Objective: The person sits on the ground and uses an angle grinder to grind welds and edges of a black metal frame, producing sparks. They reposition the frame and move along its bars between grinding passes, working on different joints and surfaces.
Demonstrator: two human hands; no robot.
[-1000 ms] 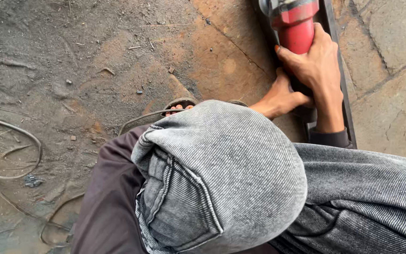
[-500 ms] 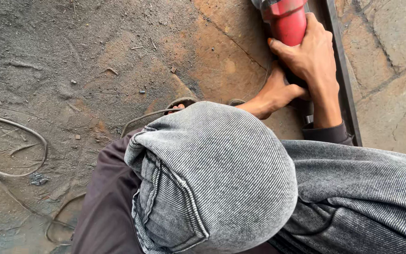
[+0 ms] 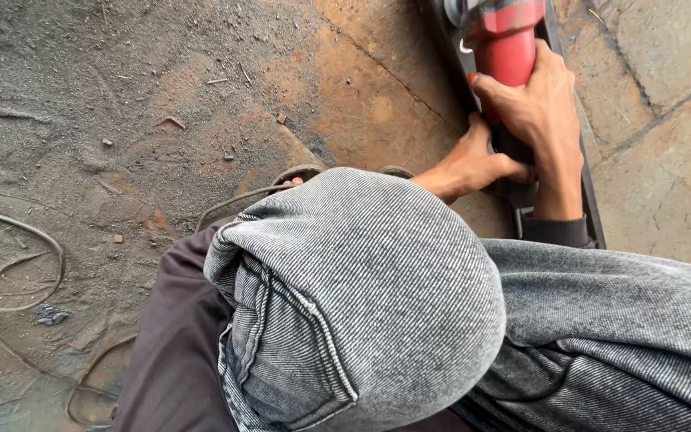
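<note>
1 red angle grinder [image 3: 509, 40] sits at the top edge of the view, lying along 1 dark steel bar [image 3: 593, 216] that runs down the stone floor [image 3: 657, 144]. 2 hands are on it. The right hand [image 3: 537, 100] wraps its fingers closed around the red body, wrist bent downward from a dark cuff. The left hand [image 3: 477, 164] reaches in from beneath a raised grey denim knee [image 3: 361, 296], fingers curled against the tool's dark rear end. 1 cable [image 3: 17, 264] loops near the floor's left edge.

Red power tool [image 3: 509, 48], probably a grinder; upright on dark metal bar [image 3: 593, 216]
</note>
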